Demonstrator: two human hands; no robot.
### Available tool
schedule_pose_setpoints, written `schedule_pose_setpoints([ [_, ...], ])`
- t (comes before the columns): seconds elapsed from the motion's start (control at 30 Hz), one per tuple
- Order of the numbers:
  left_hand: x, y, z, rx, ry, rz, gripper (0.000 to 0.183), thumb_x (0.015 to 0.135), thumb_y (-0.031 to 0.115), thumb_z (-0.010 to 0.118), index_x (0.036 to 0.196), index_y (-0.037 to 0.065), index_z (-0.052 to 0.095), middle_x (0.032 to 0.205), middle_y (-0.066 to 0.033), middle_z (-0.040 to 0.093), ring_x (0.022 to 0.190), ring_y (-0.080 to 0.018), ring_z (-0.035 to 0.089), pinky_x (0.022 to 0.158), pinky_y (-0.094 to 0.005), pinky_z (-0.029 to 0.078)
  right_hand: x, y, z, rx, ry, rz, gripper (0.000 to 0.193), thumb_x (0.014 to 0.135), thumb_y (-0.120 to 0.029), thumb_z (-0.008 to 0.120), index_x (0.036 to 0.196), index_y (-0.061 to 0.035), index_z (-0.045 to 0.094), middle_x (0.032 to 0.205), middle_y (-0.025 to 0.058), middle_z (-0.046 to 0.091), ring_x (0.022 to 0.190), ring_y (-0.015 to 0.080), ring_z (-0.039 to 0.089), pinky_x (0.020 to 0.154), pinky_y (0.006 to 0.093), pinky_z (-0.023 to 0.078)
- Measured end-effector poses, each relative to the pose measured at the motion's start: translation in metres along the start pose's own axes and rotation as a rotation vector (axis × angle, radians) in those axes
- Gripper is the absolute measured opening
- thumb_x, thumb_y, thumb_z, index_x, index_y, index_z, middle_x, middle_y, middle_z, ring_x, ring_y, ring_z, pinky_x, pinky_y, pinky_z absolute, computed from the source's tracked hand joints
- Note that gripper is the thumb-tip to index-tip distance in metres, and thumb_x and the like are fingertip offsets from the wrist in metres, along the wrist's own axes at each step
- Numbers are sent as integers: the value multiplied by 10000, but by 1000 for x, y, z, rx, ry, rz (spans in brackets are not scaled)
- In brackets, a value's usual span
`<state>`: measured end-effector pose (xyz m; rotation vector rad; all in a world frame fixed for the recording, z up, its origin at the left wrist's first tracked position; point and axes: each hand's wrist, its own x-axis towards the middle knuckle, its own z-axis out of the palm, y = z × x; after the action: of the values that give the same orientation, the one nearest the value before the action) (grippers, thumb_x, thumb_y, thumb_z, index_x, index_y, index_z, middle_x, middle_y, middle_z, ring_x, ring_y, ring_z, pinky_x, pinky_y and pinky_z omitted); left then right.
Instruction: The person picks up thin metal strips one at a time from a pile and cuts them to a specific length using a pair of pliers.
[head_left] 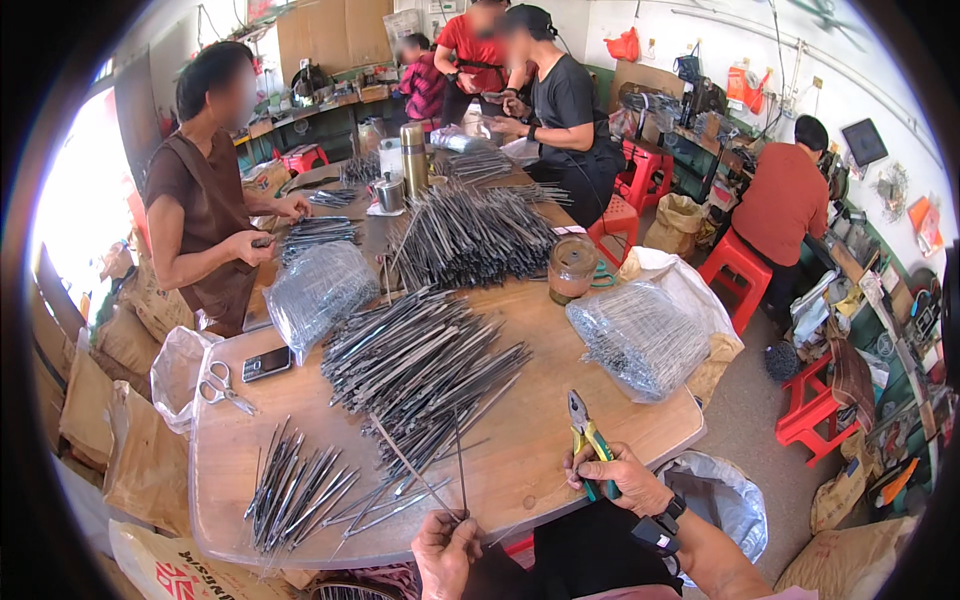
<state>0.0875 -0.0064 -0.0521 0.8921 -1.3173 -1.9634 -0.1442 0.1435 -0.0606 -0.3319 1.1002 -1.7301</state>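
Observation:
My left hand is closed at the table's front edge, pinching the lower ends of thin dark metal rods that stick up from the fingers. To its right, my right hand grips pliers with yellow and green handles, jaws pointing up and away from the rods. Beyond my left hand lies a large pile of dark metal rods on the wooden table. A smaller bunch of rods is spread at the left front.
Scissors and a mobile phone lie at the left edge. Plastic-wrapped bundles flank the piles, with a jar behind. A lined sack stands below the right corner. Other people work around the table, one seated on a red stool.

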Motion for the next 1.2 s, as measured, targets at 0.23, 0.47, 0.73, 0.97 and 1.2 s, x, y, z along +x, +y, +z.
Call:
schedule_pose_setpoints([
  [0.23,3,-3,3,27,-10,-18,54,876,-17,607,913,-14,568,722,-123,659,492,-111,546,433,-213,407,0,-4,-5,94,-10,50,136,809,-9,690,931,19,638,1028,145,588,867,242,578,800,361,479],
  [0.47,-3,14,2,64,22,-92,58,867,-31,596,923,-25,584,689,-112,648,471,-120,547,422,-222,404,-9,-17,17,50,109,-14,114,826,-43,674,918,11,632,991,145,597,855,246,577,780,355,476],
  [0.73,-19,17,-1,41,-185,-384,80,855,-25,638,922,-16,595,707,-110,650,504,-123,554,455,-215,408,-19,-73,35,-1095,-122,-516,144,784,-75,763,880,-6,680,962,92,625,848,195,606,757,300,475],
  [0.97,-31,8,-12,60,-191,-473,79,856,-41,638,914,-29,586,712,-118,650,509,-127,564,470,-220,436,-22,-64,45,-1033,-26,-496,110,765,-35,750,842,-13,675,919,97,613,796,219,619,703,306,487],
  [1.2,-37,4,-3,72,-351,-565,63,900,-23,613,956,-22,583,728,-59,658,577,-59,556,528,-196,454,-27,-41,56,-1058,-222,-319,151,724,33,727,859,-12,677,983,99,607,857,208,634,736,316,501],
])
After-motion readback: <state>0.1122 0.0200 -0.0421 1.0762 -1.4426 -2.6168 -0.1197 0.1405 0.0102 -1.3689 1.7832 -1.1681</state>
